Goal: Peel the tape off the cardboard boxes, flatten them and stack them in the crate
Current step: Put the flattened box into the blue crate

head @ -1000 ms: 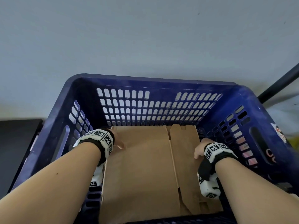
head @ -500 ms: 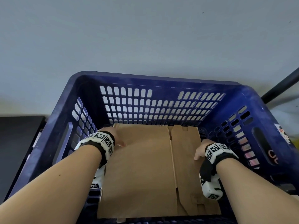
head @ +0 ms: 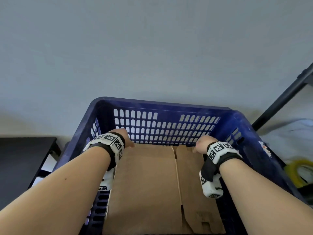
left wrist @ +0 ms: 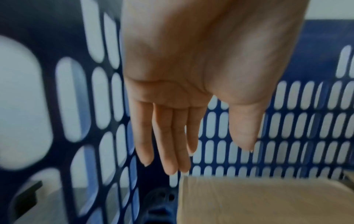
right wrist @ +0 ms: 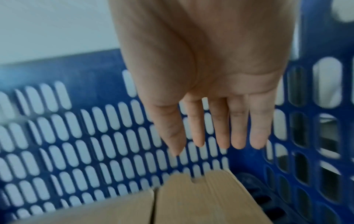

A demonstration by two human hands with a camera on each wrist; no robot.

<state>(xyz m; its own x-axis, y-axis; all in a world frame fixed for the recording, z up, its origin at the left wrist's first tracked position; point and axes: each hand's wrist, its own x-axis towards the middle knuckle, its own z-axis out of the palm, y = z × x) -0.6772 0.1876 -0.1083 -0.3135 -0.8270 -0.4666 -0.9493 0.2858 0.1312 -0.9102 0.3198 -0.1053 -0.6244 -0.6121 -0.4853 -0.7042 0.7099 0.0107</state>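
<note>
1. Now the left hand and right hand have lifted off the flattened cardboard box, fingers straight, holding nothing.
2. Released, it lies flat inside the blue crate; this box looks stacked.

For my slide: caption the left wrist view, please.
Open left hand above flattened cardboard inside the blue crate.
</note>
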